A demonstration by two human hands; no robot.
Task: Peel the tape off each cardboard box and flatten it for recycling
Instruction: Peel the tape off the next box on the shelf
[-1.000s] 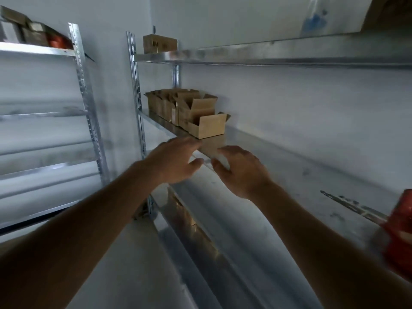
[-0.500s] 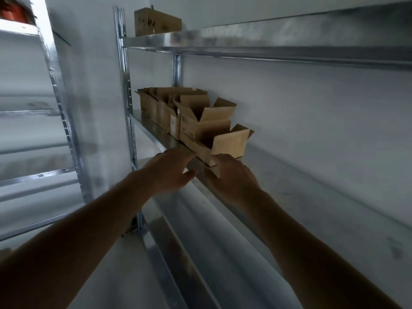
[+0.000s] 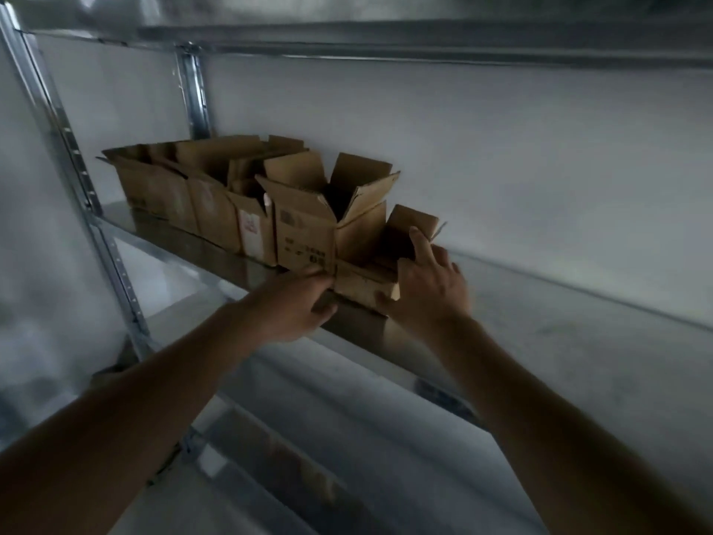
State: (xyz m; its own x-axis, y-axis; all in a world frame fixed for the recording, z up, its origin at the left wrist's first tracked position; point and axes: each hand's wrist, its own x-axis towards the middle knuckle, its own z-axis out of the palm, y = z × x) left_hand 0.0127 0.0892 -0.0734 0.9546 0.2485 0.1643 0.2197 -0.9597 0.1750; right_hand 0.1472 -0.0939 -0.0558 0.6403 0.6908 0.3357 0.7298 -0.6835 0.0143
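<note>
I have both hands at the small box (image 3: 366, 285), the low open one at the right end of the row of boxes (image 3: 216, 198) just above the middle of the frame, sitting on the metal shelf (image 3: 578, 318). My right hand (image 3: 428, 287) is round its right end, thumb on the front face and fingers spread over the top edge, one finger up against the raised flap (image 3: 414, 222). My left hand (image 3: 297, 303) has its fingers curled at the box's left front corner, beside the taller box (image 3: 304, 225); I cannot tell whether it truly grips. To do this well I would squeeze evenly from both ends, draw the box straight toward me so the taller neighbour is not dragged along, and keep the flaps from snagging. I see no tape from here, so I would turn it over once it is free.
</note>
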